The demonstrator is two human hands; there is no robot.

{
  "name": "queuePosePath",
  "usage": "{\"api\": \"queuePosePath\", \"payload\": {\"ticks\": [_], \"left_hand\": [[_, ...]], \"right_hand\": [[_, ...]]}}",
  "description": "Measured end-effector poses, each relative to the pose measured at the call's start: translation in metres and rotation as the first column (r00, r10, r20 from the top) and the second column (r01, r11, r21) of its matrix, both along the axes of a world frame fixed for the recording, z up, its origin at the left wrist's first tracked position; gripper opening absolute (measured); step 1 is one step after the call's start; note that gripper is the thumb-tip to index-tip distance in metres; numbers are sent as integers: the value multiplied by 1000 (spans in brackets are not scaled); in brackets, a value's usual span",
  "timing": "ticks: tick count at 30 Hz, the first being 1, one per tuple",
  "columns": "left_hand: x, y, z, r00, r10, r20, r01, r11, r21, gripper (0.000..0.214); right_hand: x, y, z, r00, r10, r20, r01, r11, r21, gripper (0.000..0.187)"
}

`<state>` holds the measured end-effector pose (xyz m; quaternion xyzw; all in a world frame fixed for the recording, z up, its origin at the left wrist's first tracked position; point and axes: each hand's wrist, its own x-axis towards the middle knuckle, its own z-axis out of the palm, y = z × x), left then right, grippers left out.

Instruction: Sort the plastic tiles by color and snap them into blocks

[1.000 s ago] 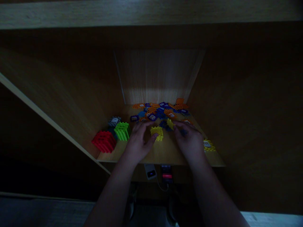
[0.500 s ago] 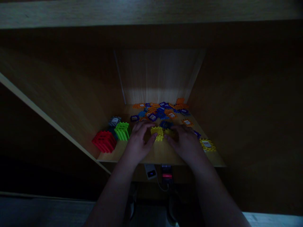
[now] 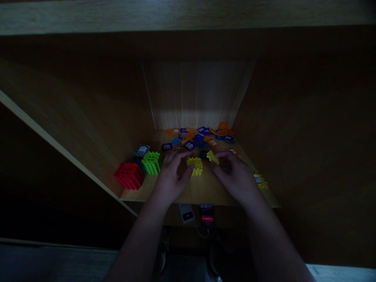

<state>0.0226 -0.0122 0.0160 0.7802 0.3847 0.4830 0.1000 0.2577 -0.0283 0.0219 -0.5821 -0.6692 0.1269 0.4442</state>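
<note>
On the wooden shelf, my left hand [image 3: 172, 172] curls around a yellow interlocking building-tile piece [image 3: 196, 166], which looks like a partly joined open box; its thumb lies against the near side. A single yellow notched tile [image 3: 212, 157] is pinched between thumb and fingers of my right hand [image 3: 236, 171], tilted and held just right of the box. Behind both hands lies a loose spread of purple tiles [image 3: 189, 145] and orange tiles [image 3: 212, 141], some with window prints. A dark blue tile [image 3: 203, 154] shows partly between my hands.
At the left stand a red tile block [image 3: 129, 176] and a green tile block [image 3: 152, 163], with a dark window tile [image 3: 142, 150] behind. A yellow window tile [image 3: 260, 180] lies far right. Wooden side walls enclose the shelf. Below its front edge sit a white device [image 3: 187, 213] and a phone [image 3: 207, 216].
My right hand has lifted the yellow tile from beside the box and tilted it, shifting slightly to the right. My left hand and the yellow box have stayed almost in place.
</note>
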Motion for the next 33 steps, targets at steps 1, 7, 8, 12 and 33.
{"api": "queuePosePath", "payload": {"ticks": [1, 7, 8, 12, 33], "left_hand": [[0, -1, 1, 1000, -9, -5, 9, 1000, 4, 38], [-2, -5, 3, 991, -131, -39, 133, 990, 54, 28], [-2, -5, 3, 990, -138, -35, 140, 988, 61, 23], [-4, -4, 1, 991, -133, -6, 133, 989, 64, 15], [-4, -8, 4, 995, -95, -40, 99, 990, 105, 10]], "right_hand": [[-2, -3, 5, 986, 105, -127, -110, 993, -34, 28], [-19, -18, 19, 721, 460, -518, -596, 794, -124, 18], [-21, -18, 19, 711, 467, -526, -604, 788, -116, 18], [-23, -17, 15, 713, 454, -534, -581, 809, -89, 18], [-26, -4, -5, 829, 385, -406, -447, 892, -65, 27]]}}
